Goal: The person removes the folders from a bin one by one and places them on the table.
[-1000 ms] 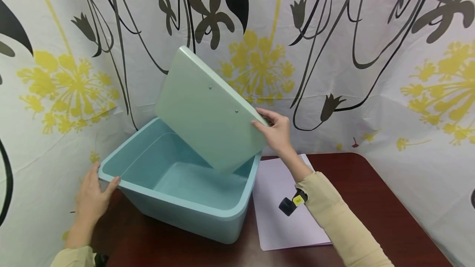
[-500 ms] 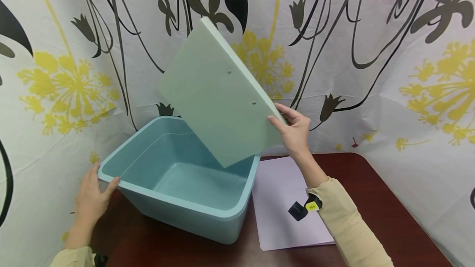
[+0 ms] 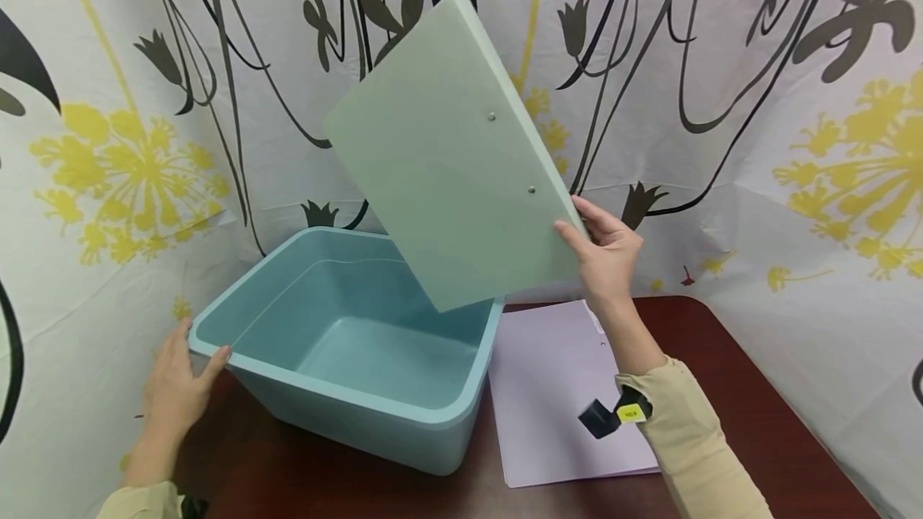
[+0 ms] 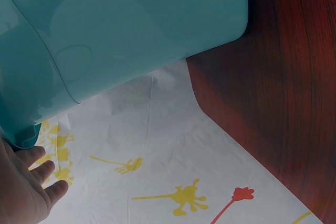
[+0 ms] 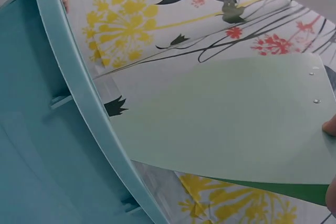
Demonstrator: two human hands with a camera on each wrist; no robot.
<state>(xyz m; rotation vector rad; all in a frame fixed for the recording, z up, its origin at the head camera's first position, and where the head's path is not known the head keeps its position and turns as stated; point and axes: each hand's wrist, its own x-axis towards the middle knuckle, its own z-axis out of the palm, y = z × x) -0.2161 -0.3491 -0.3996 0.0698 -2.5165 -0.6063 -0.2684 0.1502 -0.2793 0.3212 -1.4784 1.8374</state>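
A pale green binder with two metal rivets near its spine is held tilted above the far right part of a blue plastic tub. My right hand pinches the binder by its lower right edge, thumb on the near face and fingers behind. In the right wrist view the binder shows a darker green strip along its lower edge. At the tub's left corner my left hand grips the rim, with the thumb over the top and the fingers outside. The left wrist view shows those fingers below the rim of the tub.
A lilac folder lies flat on the dark reddish wooden table, right of the tub. Close behind and on both sides hangs a white cloth printed with flowers. The tub's inside shows bare.
My right hand has lifted the binder up and to the right, partly out from inside the tub, and the binder stands steeper. My left hand and the tub stay in place.
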